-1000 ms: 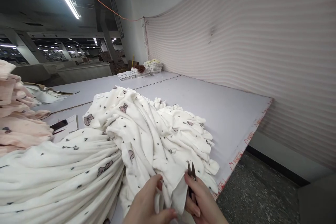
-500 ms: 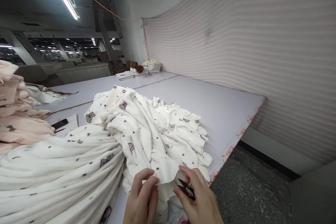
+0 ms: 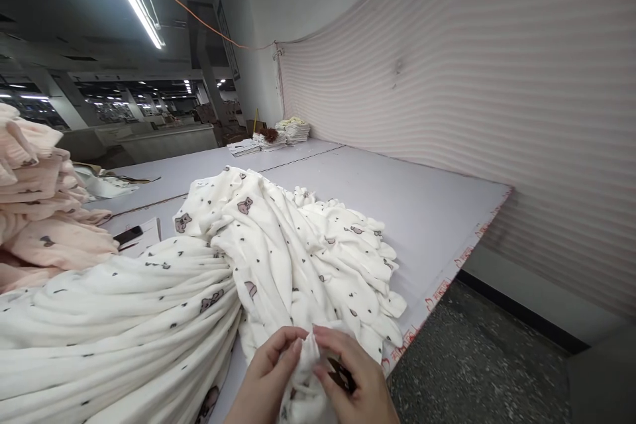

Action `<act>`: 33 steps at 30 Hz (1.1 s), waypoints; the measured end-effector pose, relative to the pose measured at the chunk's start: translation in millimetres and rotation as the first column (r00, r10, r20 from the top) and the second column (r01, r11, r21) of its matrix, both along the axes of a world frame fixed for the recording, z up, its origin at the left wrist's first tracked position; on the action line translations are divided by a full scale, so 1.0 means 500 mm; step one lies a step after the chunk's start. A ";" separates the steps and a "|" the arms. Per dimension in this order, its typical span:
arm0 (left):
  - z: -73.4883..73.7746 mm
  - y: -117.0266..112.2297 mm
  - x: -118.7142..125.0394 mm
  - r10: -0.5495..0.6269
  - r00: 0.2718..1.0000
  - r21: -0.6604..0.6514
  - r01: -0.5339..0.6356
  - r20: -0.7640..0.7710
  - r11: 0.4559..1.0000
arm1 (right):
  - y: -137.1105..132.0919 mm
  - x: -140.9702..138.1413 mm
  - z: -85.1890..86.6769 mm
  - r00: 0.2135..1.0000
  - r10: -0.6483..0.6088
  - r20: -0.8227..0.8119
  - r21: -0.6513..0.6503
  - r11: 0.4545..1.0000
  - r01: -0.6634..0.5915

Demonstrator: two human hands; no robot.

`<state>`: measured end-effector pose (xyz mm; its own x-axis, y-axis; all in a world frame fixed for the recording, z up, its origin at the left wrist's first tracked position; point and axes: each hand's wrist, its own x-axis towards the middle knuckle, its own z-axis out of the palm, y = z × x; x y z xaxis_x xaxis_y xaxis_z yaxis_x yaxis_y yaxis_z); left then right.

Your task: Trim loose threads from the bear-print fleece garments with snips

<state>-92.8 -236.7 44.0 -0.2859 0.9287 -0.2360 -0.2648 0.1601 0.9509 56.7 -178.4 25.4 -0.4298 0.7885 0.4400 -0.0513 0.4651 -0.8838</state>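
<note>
While pinching a bunched edge of the white cloth (image 3: 309, 363) between the fingertips of left hand (image 3: 269, 374) and right hand (image 3: 358, 372), better hold both grips close and light. Mind the dark scissors (image 3: 342, 376) tucked inside the right hand, best angled clear of the folds. Leave slack toward the printed heap (image 3: 293, 252) lying just beyond on the table (image 3: 427, 212), to avoid dragging.

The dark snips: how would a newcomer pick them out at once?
Start at the pale table with red print along its edge, and find the white fabric, animal-printed, heaped on it. At its near end, look into the right hand. The dark snips sit partly hidden there, near-black against the white fabric beside them.
</note>
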 end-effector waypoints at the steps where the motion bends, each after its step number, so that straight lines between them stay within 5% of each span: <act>1: -0.001 -0.001 0.001 -0.008 0.999 -0.007 0.008 0.046 1.000 | 0.001 -0.003 -0.002 1.000 0.021 0.006 -0.068 0.997 -0.021; 5: -0.002 -0.006 -0.001 -0.024 0.993 -0.112 0.037 0.112 0.993 | 0.007 -0.009 -0.011 0.985 0.168 -0.026 -0.357 0.919 -0.166; 11: 0.011 0.000 0.000 -0.075 0.997 -0.062 0.076 0.026 0.995 | -0.006 -0.011 -0.032 0.997 0.002 0.078 -0.073 0.997 0.004; 18: 0.020 -0.007 0.002 -0.198 0.976 -0.110 0.188 -0.087 0.976 | 0.008 0.003 -0.028 0.991 0.057 0.123 0.173 0.982 -0.078; 22: 0.019 -0.014 0.004 -0.298 0.890 -0.136 0.267 -0.345 0.954 | -0.002 -0.005 -0.032 0.989 -0.081 0.126 0.188 0.981 0.056; 25: 0.014 -0.015 0.008 -0.343 0.818 -0.165 0.300 -0.462 0.939 | -0.009 -0.015 -0.032 0.984 -0.127 0.126 0.052 0.991 0.121; 29: -0.001 -0.014 0.014 -0.210 0.926 -0.085 0.193 -0.313 0.977 | -0.010 0.001 -0.027 0.973 -0.192 0.129 -0.033 0.980 0.197; 33: -0.012 -0.013 0.020 -0.141 0.979 -0.010 0.142 -0.147 0.990 | -0.012 0.029 -0.030 0.983 -0.073 0.169 -0.007 0.997 0.076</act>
